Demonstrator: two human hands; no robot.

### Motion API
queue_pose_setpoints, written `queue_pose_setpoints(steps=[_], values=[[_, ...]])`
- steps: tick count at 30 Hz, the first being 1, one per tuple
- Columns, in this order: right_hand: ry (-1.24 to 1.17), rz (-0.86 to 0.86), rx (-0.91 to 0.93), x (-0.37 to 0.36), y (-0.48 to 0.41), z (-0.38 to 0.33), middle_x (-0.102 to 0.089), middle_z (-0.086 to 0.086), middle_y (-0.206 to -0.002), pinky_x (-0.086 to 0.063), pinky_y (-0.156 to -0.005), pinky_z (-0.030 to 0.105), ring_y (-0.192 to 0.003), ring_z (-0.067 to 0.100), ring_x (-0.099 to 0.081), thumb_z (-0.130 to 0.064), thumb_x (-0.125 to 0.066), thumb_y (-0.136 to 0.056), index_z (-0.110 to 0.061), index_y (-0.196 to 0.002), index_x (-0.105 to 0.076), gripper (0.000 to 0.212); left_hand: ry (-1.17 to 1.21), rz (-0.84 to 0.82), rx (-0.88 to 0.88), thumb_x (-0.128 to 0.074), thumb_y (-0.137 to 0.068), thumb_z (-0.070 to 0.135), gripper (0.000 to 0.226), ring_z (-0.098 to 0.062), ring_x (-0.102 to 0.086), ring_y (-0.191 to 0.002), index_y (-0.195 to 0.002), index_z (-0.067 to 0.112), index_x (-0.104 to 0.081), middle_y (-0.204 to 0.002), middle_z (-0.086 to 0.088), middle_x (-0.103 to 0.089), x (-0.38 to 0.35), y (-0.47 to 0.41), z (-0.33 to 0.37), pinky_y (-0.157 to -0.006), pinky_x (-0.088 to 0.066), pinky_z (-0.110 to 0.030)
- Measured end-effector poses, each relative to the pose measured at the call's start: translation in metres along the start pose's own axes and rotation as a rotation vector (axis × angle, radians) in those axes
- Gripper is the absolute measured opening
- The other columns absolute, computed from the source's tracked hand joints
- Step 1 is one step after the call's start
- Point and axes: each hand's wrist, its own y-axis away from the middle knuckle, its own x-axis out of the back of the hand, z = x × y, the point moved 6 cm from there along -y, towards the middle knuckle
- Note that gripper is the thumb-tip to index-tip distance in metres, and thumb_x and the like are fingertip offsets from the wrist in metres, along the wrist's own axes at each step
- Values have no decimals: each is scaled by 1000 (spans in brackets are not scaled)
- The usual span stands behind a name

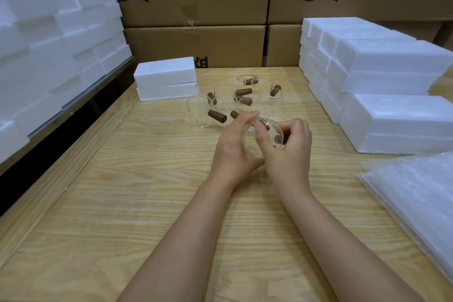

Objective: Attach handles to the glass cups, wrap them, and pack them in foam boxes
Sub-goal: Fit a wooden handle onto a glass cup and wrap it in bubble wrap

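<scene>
Clear glass cup (pixel 274 130), brown handle (pixel 278 139) showing through; left hand (pixel 232 152), right hand (pixel 290 152) grip clamped round cup.

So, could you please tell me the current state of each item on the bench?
held glass cup, off the table, mouth tilted toward the camera.
left hand, grips the held glass cup.
right hand, grips the held glass cup near its brown handle.
other glass cups, upright on the table.
foam boxes, closed and stacked.
plastic sheets, lying flat in a pile.
</scene>
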Motion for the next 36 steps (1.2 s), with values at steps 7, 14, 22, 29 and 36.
queue_pose_setpoints(steps=[7, 14, 22, 29, 36], values=[[62, -57, 84, -7, 5, -3, -32, 1, -116, -37, -101, 37, -113, 17, -33, -29, -88, -59, -3, -106, -50, 66, 66, -20, 41, -82, -65, 15, 70, 4, -55, -103, -125, 28, -47, -111, 4, -62, -2, -1, -9, -92, -36, -6], [-316, 75, -64, 2, 3, 4, -35, 6, -128, -37, -81, 2, -109, -4, -44, -50, -60, -81, -28, -123, -39, 52, 91, 93, 32, -90, -62, 18, 77, 11, -55, -108, -123, 35, -46, -114, 16, -61, 7, -2, -7, -91, -43, -12], [-704, 23, -487, -7, -9, 36, -54, -11, -50, -41, -45, 15, -44, 2, -46, -28, -62, -90, -15, -69, -53, 27, 124, 58, 25, -90, -63, 17, 82, -7, -55, -117, -133, 20, -47, -132, 3, -55, 5, -2, 0, -96, -48, -33], [-661, 93, -384, 2, -17, 31, -53, -3, -66, -40, -52, 17, -50, 5, -43, -25, -58, -93, -14, -81, -51, 18, 392, -51, 289, -79, -72, -5, 94, -3, -64, -103, -145, 29, -29, -121, -4, -62, -1, -2, -13, -83, -53, -23], [-473, 35, -178, 12, -21, 22, -62, 2, -84, -43, -73, 23, -69, 6, -54, -22, -60, -92, -21, -84, -51, 12, 1005, -147, 768, -44, -97, 35, 45, -26, -72, -74, -131, 6, -53, -106, -16, -70, -10, 1, -27, -57, -57, -30]])
